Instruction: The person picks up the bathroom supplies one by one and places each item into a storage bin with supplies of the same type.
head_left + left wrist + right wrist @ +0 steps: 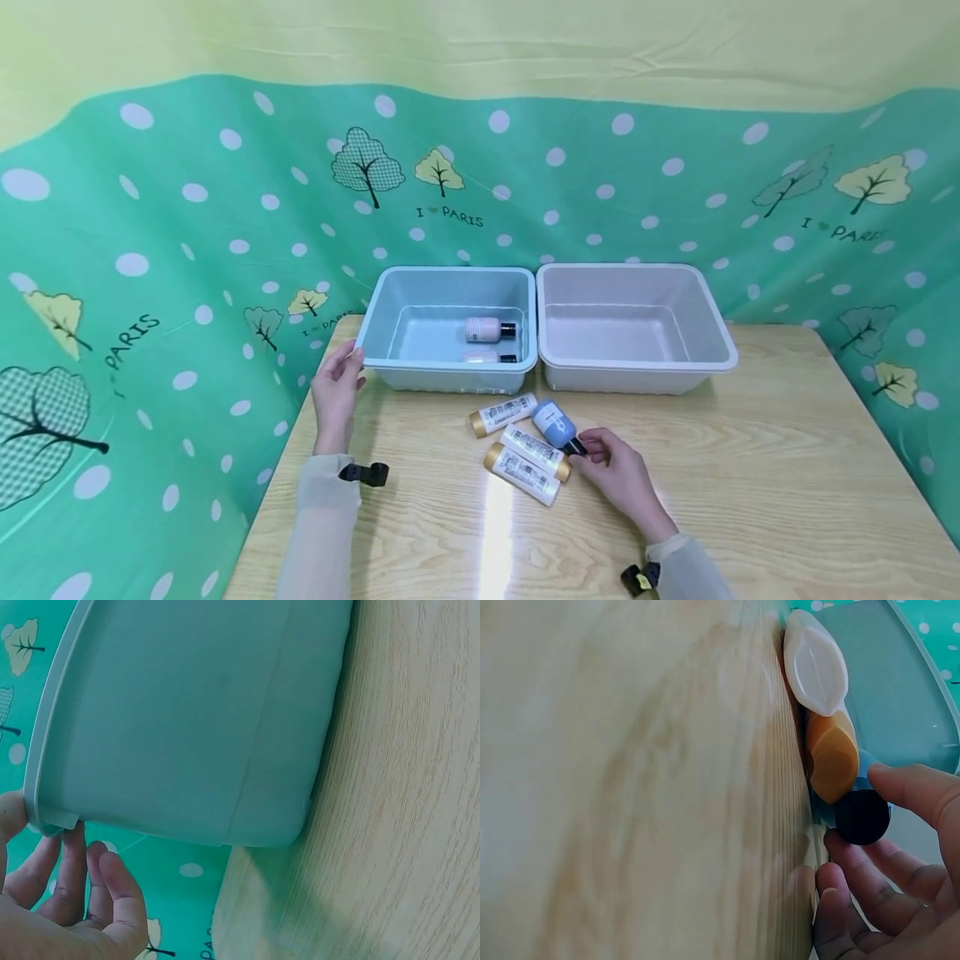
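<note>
My left hand holds the front left corner of the light blue bin. In the left wrist view its thumb lies on the rim, with fingertips beneath. A blue bottle with a black cap lies on the table, and my right hand pinches it by the cap between thumb and fingers. Beside the bottle lie three white tubes with gold caps: an upper tube, a middle tube and a lower tube. Inside the blue bin are two pink bottles with black caps.
A pale grey bin stands right of the blue one, their rims side by side. Both sit at the back of the wooden table, close to a green dotted cloth that hangs behind and at the sides.
</note>
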Demonstrator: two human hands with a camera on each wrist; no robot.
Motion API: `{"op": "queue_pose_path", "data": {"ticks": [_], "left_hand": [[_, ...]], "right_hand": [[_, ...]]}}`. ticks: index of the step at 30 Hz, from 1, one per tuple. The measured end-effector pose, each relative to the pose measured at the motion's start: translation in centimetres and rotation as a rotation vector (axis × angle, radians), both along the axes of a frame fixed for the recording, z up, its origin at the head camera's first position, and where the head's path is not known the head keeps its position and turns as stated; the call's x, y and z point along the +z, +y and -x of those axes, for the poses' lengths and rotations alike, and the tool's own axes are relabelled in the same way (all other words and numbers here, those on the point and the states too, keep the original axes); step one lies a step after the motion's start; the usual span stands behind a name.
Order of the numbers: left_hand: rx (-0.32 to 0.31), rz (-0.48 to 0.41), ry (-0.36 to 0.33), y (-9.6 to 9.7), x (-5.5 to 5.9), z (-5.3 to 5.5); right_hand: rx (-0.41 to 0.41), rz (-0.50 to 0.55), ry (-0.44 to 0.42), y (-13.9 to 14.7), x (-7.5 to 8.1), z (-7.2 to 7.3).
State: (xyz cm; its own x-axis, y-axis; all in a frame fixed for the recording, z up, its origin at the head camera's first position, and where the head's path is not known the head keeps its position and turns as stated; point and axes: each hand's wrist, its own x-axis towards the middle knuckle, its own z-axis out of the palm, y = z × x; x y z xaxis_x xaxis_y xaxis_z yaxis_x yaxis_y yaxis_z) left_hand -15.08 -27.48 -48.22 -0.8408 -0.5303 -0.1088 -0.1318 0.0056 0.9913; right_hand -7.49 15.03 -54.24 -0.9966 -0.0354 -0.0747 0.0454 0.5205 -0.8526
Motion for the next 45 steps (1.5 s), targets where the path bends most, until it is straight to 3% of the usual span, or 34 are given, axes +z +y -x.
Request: {"op": "queue_pose_path", "data": {"ticks": [8, 16, 31, 45], "left_hand": [[0.002, -0.01, 0.003, 0.1, 0.1, -0.1], [-0.002, -0.011, 0.001, 0.2, -0.1, -0.1], [0.007, -0.019, -0.003, 0.1, -0.2, 0.0], [0.006, -0.003, -0.024, 0.0, -0.2, 0.1]], "right_hand": [[0.003, -0.015, -0.004, -0.1, -0.1, 0.1], [-0.049, 0.001, -0.015, -0.1, -0.3, -0.1], [-0.151, 0.148, 0.001, 0.4, -0.7, 0.0], [-0.197, 0.281, -0.019, 0.1, 1.0, 0.1]]}}
